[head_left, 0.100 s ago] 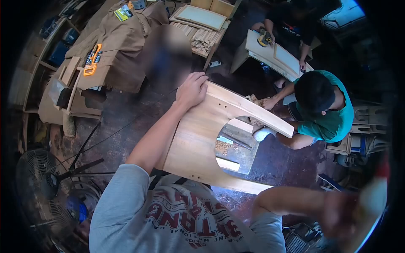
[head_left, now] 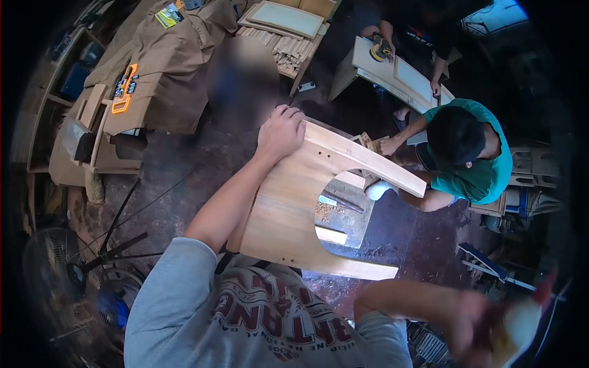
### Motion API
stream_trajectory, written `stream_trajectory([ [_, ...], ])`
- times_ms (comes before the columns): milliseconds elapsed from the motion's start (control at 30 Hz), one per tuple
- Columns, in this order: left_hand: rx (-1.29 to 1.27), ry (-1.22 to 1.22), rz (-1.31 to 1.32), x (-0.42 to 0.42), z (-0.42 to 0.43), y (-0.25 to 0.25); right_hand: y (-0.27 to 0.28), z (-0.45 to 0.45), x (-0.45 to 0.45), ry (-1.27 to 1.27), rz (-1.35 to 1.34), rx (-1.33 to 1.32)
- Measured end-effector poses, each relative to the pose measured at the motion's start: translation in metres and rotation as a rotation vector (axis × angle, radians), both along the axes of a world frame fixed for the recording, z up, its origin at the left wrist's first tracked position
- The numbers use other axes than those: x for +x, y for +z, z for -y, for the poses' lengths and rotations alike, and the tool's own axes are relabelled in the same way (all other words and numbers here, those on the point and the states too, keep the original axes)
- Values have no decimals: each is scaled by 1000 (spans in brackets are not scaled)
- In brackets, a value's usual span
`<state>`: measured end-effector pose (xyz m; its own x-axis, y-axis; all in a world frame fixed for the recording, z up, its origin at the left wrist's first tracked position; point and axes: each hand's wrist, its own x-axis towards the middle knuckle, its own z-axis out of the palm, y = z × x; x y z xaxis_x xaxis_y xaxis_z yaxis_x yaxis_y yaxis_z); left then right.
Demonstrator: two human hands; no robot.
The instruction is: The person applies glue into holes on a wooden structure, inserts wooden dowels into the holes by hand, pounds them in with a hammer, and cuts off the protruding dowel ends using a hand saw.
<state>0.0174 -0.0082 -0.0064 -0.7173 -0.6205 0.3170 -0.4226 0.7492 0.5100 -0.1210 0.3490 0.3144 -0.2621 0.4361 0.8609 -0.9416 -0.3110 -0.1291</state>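
Observation:
A pale wooden panel (head_left: 276,202) with a large rounded cutout lies tilted in front of my body. Small dark holes show near two of its edges. My left hand (head_left: 282,134) is closed over its upper left corner, the fingers curled around the edge. At the lower right, my right hand (head_left: 469,325) is smeared by motion, apart from the panel. It is wrapped round a whitish-yellow bottle (head_left: 518,328) with a red tip, probably a glue bottle; the blur hides its details.
A co-worker in a green shirt (head_left: 475,153) crouches at the right. Behind, another person holds a sander (head_left: 380,50) on a board (head_left: 405,80). A fan (head_left: 58,264) stands lower left. A cloth-covered table (head_left: 172,80) and stacked wood strips (head_left: 285,52) are at the back.
My right hand and the bottle have swung left, in from the right edge of the view. The whole scene has shifted slightly. My left hand keeps its hold on the panel.

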Motion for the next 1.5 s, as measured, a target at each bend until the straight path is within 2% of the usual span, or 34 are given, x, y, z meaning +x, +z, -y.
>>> stream_trajectory([
  [33,17,-7,-8,0,2,-1,-64,-7,-10,32,209,97],
  [67,29,-13,-29,-6,8,-1,-180,-1,-32,128,418,494],
  [100,39,-29,-58,-17,10,-1,-189,86,6,94,717,743],
  [133,23,-30,-78,-19,8,-2,-228,102,20,251,1028,662],
  [167,6,-10,-100,-21,10,-1,-263,99,19,371,1158,615],
  [200,16,-1,-103,-22,16,-1,-253,117,36,495,1242,406],
  [267,-59,-141,-124,-16,16,-4,-272,117,30,510,1325,193],
  [367,18,-184,-115,-17,18,-3,-277,129,29,421,1376,305],
  [867,102,-186,-116,-16,22,-7,-301,142,36,337,1458,281],
  [1000,119,-183,-141,-18,20,-6,-296,148,37,294,1423,284],
  [1167,103,-177,-141,-18,20,-7,-285,152,37,170,1394,438],
  [1500,102,-173,-123,-17,20,-6,-275,159,40,182,1406,399],
])
